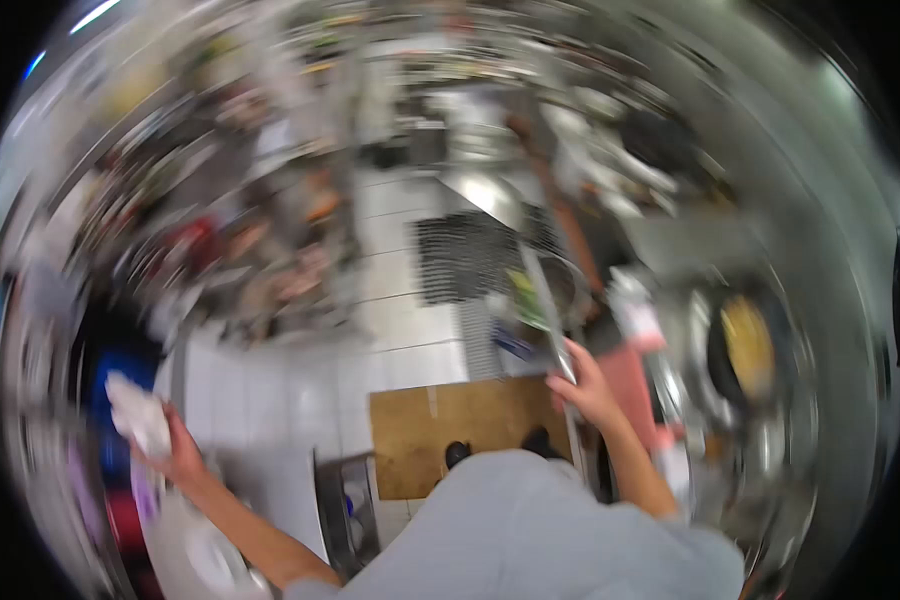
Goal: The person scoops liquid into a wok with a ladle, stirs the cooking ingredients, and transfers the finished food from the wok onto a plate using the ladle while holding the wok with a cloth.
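My left hand (178,452) is stretched out to the left, its fingers closed around a crumpled white cloth (140,415). Motion blur hides the cloth's details. On the other side, my right hand (588,388) is at a long, thin metal rail (542,290) that runs along the front of the right-hand counter. The thumb lies over the rail, and the fingers seem wrapped round it. Close to that hand are a pinkish-red cloth or board (625,390) and a white bottle with a pink lower part (635,312).
A dark pan with yellow food (748,345) sits on the right-hand counter. A round metal pot (562,285) stands beyond my right hand. Brown matting (410,440) and a dark grid mat (460,258) lie on the tiled floor. Blurred, cluttered surfaces line the left.
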A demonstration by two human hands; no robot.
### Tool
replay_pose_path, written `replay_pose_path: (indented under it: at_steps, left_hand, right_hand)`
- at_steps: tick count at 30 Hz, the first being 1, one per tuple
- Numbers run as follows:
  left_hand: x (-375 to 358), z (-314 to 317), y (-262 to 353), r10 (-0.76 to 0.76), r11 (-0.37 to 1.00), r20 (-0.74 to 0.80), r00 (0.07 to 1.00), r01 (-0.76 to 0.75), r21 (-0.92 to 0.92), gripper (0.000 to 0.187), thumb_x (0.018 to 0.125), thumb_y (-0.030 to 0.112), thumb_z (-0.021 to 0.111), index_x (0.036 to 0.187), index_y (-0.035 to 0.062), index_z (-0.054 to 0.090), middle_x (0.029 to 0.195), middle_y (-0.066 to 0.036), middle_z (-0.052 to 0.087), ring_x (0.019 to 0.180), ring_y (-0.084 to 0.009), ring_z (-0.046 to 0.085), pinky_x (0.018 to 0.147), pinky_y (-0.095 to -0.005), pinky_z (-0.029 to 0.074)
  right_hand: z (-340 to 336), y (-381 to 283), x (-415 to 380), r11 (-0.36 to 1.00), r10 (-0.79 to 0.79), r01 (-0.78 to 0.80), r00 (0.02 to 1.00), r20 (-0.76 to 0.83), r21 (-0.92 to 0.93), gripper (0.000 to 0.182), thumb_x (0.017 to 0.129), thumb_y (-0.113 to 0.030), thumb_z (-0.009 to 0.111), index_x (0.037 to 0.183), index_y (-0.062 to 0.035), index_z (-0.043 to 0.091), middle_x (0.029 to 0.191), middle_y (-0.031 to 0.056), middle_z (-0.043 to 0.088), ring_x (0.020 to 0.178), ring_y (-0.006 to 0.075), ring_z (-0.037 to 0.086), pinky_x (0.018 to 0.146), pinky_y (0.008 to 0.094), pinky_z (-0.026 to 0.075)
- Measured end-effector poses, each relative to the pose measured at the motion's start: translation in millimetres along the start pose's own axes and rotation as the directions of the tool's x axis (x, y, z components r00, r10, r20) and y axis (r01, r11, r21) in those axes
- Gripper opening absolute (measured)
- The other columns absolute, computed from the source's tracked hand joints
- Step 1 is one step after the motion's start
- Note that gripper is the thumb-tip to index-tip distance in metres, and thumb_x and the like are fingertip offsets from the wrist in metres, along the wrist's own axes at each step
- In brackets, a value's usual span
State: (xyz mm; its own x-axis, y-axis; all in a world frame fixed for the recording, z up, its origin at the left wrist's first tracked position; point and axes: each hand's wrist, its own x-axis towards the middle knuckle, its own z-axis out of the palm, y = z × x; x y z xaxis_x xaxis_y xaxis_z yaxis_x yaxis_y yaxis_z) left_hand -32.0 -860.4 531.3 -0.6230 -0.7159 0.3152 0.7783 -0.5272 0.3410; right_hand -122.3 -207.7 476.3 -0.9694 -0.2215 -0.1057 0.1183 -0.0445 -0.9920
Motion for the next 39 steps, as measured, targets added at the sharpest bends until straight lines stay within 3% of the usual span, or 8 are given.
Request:
replay_pose_path:
  at_steps: [3,8,13,17,31,34,36,39]
  left_hand:
    - [-48.8,9.2,-197.3,-0.469,0.835,0.349,0.811,0.536,-0.124,0.077,0.076,0.024,0.069,0.143,0.0049,0.037,0.142,-0.024,0.039,0.131,-0.0396,0.038,0.105,-0.0475,0.040]
    - [-200.8,88.5,-398.6,-0.886,0.325,0.341,0.314,0.945,-0.025,0.074,0.084,0.029,0.064,0.147,0.0101,0.030,0.143,-0.022,0.039,0.130,-0.0384,0.042,0.096,-0.0518,0.048]
    - [-341.3,163.2,-511.6,-0.943,-0.246,0.149,-0.299,0.923,0.295,0.055,0.095,0.030,0.052,0.144,0.0129,0.034,0.139,-0.011,0.048,0.122,-0.0370,0.051,0.095,-0.0538,0.048]
    - [-427.9,205.5,-584.1,-0.836,-0.470,0.114,-0.537,0.807,0.359,0.057,0.089,0.023,0.058,0.141,0.0092,0.038,0.130,-0.014,0.054,0.119,-0.0375,0.055,0.092,-0.0544,0.051]
    - [-620.7,329.5,-750.1,-0.700,-0.581,-0.159,-0.696,0.425,0.694,0.060,0.097,0.059,0.037,0.133,0.0111,0.045,0.120,-0.010,0.058,0.105,-0.0275,0.060,0.082,-0.0489,0.051]
    - [-644.9,345.7,-778.1,-0.684,-0.585,-0.222,-0.695,0.340,0.736,0.051,0.099,0.055,0.038,0.128,0.0141,0.048,0.119,-0.006,0.058,0.102,-0.0251,0.058,0.087,-0.0524,0.048]
    - [-656.3,353.3,-786.4,-0.651,-0.602,-0.321,-0.688,0.211,0.770,0.039,0.099,0.047,0.046,0.122,0.0157,0.051,0.113,-0.004,0.060,0.095,-0.0238,0.059,0.085,-0.0544,0.047]
    - [-662.4,348.4,-792.0,-0.594,-0.668,-0.329,-0.734,0.223,0.710,0.033,0.096,0.042,0.053,0.116,0.0156,0.053,0.107,-0.004,0.062,0.092,-0.0233,0.059,0.084,-0.0544,0.047]
  right_hand:
    - [-28.4,6.7,-20.4,0.997,0.073,-0.077,0.989,-0.131,-0.022,0.036,0.092,-0.020,0.063,0.124,-0.0074,0.052,0.071,-0.0023,0.047,0.054,0.0063,0.048,0.045,0.0247,0.039]
    - [-89.8,32.9,-91.3,0.998,0.005,-0.043,0.728,-0.685,-0.038,0.022,0.087,-0.017,0.066,0.103,-0.0071,0.055,0.066,-0.0015,0.048,0.044,0.0065,0.043,0.039,0.0240,0.035]
    - [-208.3,28.5,-170.2,0.997,0.032,-0.071,0.502,-0.865,-0.005,0.021,0.094,-0.017,0.055,0.109,-0.0046,0.049,0.060,0.0001,0.047,0.043,0.0077,0.044,0.037,0.0260,0.035]
    - [-311.0,22.6,-212.4,0.991,0.051,-0.135,0.268,-0.962,0.015,0.032,0.091,-0.020,0.060,0.116,-0.0043,0.047,0.066,0.0055,0.051,0.049,0.0148,0.049,0.045,0.0331,0.042]
    - [-528.3,44.9,-276.9,0.839,0.184,-0.543,0.234,-0.955,0.029,0.062,0.087,-0.015,0.057,0.143,-0.0043,0.032,0.079,0.0144,0.062,0.047,0.0177,0.054,0.048,0.0336,0.045]
    - [-534.5,58.0,-270.4,0.854,0.228,-0.520,0.309,-0.923,0.037,0.065,0.087,-0.016,0.058,0.145,-0.0089,0.030,0.082,0.0201,0.065,0.057,0.0269,0.062,0.056,0.0399,0.049]
    - [-537.4,90.0,-268.0,0.625,-0.194,-0.637,0.434,-0.880,-0.452,0.065,0.087,-0.015,0.058,0.146,-0.0149,0.030,0.088,0.0251,0.066,0.076,0.0387,0.066,0.067,0.0476,0.050]
    - [-496.1,25.4,-261.8,0.484,0.077,-0.808,0.423,-0.903,-0.338,0.065,0.088,-0.015,0.058,0.146,-0.0194,0.029,0.094,0.0270,0.065,0.091,0.0459,0.062,0.076,0.0530,0.048]
